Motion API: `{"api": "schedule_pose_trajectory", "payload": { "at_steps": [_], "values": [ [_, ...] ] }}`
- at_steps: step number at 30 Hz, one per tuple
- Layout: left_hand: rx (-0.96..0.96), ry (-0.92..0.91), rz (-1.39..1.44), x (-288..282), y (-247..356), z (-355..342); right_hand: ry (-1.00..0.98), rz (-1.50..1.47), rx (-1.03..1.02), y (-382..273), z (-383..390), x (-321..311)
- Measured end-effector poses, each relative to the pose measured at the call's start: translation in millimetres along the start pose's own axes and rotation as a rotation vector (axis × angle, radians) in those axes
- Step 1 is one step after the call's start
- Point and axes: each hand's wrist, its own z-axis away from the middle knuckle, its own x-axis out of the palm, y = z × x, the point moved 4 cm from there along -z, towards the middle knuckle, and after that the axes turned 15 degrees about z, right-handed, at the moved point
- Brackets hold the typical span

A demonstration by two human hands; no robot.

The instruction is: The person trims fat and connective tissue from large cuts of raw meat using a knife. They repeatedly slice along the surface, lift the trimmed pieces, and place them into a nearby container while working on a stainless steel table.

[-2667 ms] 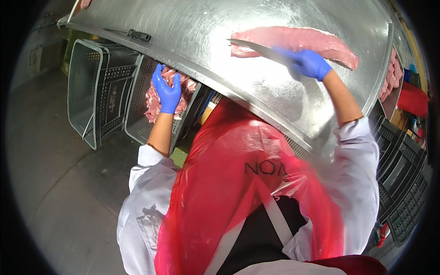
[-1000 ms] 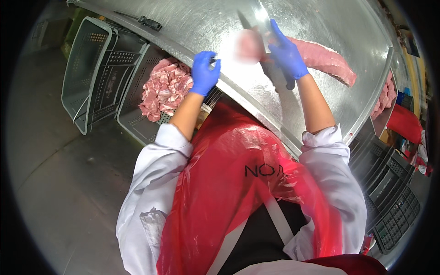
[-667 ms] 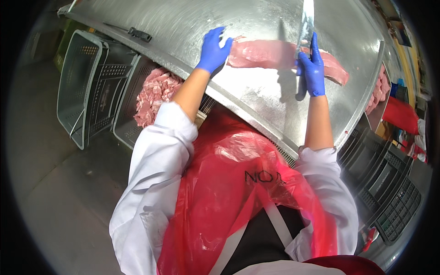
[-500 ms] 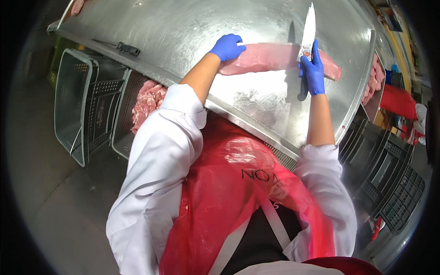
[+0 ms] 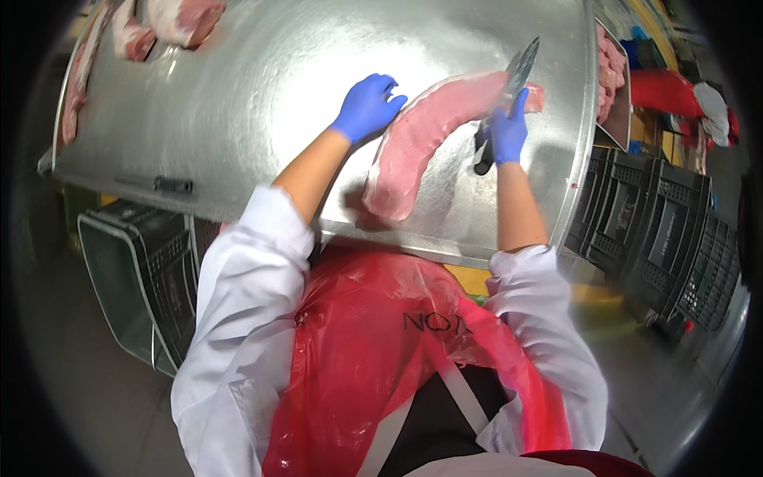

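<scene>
Just right of the left hand [image 5: 367, 107], its fingers parted, the meat slab [image 5: 421, 121] now curves, bringing its near end toward the table's [image 5: 238, 131] edge; the right hand [image 5: 509, 135] clamps a knife [image 5: 520, 77].

A broad metal worktop [image 5: 238, 111] is filling the upper half of a work area, its brushed surface throwing back a white glare near the middle. At left, a grey plastic crate [image 5: 123, 278] is standing below the table's edge, beside a dark grey floor [image 5: 95, 409] that is catching a paler sheen on the right. Dark perforated crates [image 5: 671, 230] are lining the opposite side, with a red bundle [image 5: 666, 90] and a white bundle [image 5: 711, 111] showing beyond them. A yellow surface [image 5: 469, 278] is peeking out beneath the worktop's near edge, while a yellowish strip [image 5: 658, 22] is running along the upper right. Shadow is dimming the far left.
</scene>
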Motion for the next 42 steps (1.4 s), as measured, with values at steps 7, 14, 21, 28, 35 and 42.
{"api": "schedule_pose_trajectory", "payload": {
  "at_steps": [7, 14, 21, 28, 35, 42],
  "values": [
    [0.044, -0.601, -0.047, 161.1, 26.2, -180.5, 0.124, 0.086, 0.102, -6.4, 20.4, -5.9],
    [0.013, -0.715, 0.209, 179.6, 34.7, -167.5, 0.061, -0.054, 0.255, 2.2, 37.6, -15.3],
    [0.335, -0.683, 0.131, 182.0, 36.9, -121.8, 0.040, -0.166, 0.224, 13.3, 40.4, -25.4],
    [0.014, -0.405, 0.468, 161.9, 56.9, -93.5, -0.115, -0.151, 0.186, -25.8, -16.8, -51.6],
    [0.108, -0.340, 0.458, 163.0, 55.5, -92.6, -0.423, -0.053, 0.236, -28.1, 53.5, -71.3],
    [0.299, -0.400, 0.384, 158.1, 80.8, -89.5, -0.418, -0.345, 0.221, -13.1, 36.1, -59.4]
  ]
}}
